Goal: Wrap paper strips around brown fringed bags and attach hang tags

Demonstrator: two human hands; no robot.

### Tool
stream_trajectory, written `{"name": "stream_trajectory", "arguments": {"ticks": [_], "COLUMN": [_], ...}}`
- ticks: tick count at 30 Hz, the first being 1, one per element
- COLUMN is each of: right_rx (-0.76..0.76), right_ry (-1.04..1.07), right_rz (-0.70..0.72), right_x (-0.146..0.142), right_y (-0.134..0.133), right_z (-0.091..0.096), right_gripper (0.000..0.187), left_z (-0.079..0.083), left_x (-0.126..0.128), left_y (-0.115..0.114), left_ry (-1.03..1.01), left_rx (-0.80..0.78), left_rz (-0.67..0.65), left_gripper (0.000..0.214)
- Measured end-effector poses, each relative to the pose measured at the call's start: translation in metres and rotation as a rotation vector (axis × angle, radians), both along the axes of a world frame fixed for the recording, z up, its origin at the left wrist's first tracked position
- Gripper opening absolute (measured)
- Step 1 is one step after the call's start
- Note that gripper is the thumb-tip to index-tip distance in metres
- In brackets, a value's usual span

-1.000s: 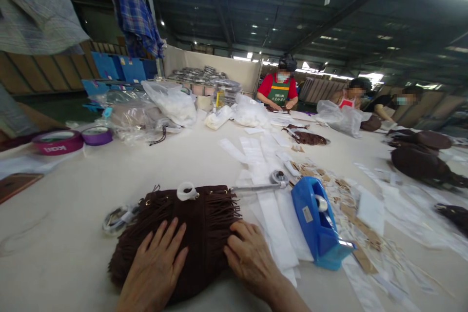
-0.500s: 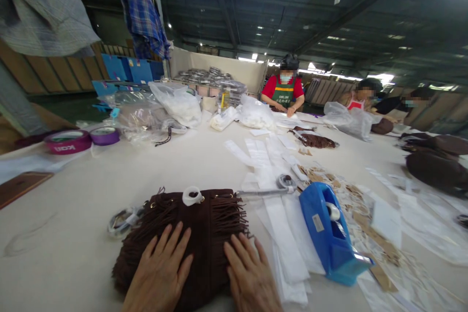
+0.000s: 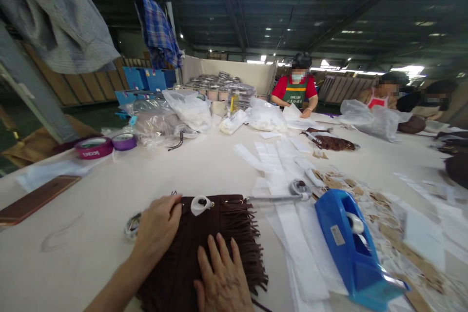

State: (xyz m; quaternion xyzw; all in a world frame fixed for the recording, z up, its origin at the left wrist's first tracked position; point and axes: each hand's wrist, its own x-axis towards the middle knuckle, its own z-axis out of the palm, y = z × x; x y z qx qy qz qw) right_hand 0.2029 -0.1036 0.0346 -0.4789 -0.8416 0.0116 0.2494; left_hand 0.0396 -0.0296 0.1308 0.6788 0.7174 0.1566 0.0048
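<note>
A dark brown fringed bag [image 3: 190, 253] lies flat before me on the table. My left hand [image 3: 159, 222] is closed at its upper left corner, pinching the edge where a few fringe strands poke out. Spread flat on the bag's front is my right hand [image 3: 221, 278], its fingers pointing up and away from me. White wrapping [image 3: 200, 204] covers a small part at the top middle of the bag. A wrapped strap [image 3: 274, 199] runs out from the top right corner. Part of a wrapped ring-like piece [image 3: 132, 226] shows behind my left hand.
A blue tape dispenser [image 3: 347, 248] stands to the right beside white paper strips [image 3: 296, 239] and scattered tags [image 3: 387, 224]. Tape rolls [image 3: 94, 147] and a phone [image 3: 40, 200] lie left. Plastic bags [image 3: 188, 109] sit farther back. A co-worker [image 3: 294, 90] stands across the table.
My left hand has gone from lying flat on the bag to gripping its upper left corner. My right hand has moved left onto the bag's middle. The view has shifted left.
</note>
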Motion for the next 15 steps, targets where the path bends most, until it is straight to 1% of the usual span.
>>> {"name": "stream_trajectory", "arguments": {"ticks": [1, 2, 3, 4, 6, 8, 11, 13, 15], "right_rx": [0.035, 0.070, 0.100, 0.120, 0.137, 0.130, 0.123, 0.144, 0.167], "right_ry": [0.022, 0.045, 0.066, 0.082, 0.102, 0.112, 0.122, 0.131, 0.133], "right_rz": [-0.004, -0.011, -0.021, -0.030, -0.044, -0.060, -0.053, -0.044, -0.061], "right_x": [0.001, 0.001, 0.002, 0.001, -0.001, -0.004, -0.005, -0.003, -0.001], "right_y": [0.000, 0.000, 0.000, 0.000, 0.000, 0.001, 0.001, 0.001, 0.001], "right_z": [-0.003, -0.005, -0.006, -0.008, -0.011, -0.014, -0.015, -0.015, -0.017], "right_gripper": [0.046, 0.045, 0.045, 0.045, 0.047, 0.047, 0.043, 0.040, 0.042], "left_z": [0.015, 0.026, 0.032, 0.034, 0.028, 0.015, -0.002, -0.006, -0.008], "left_x": [0.005, 0.010, 0.016, 0.022, 0.035, 0.047, 0.061, 0.069, 0.074], "left_y": [0.019, 0.037, 0.053, 0.067, 0.081, 0.078, 0.059, 0.050, 0.051], "left_ry": [-0.001, -0.004, -0.004, 0.004, 0.036, 0.088, 0.160, 0.178, 0.173], "left_rx": [-0.029, -0.063, -0.121, -0.179, -0.258, -0.263, -0.204, -0.199, -0.220], "left_rz": [-0.027, -0.060, -0.102, -0.142, -0.202, -0.223, -0.209, -0.197, -0.166], "left_gripper": [0.045, 0.042, 0.039, 0.037, 0.036, 0.039, 0.047, 0.049, 0.053]}}
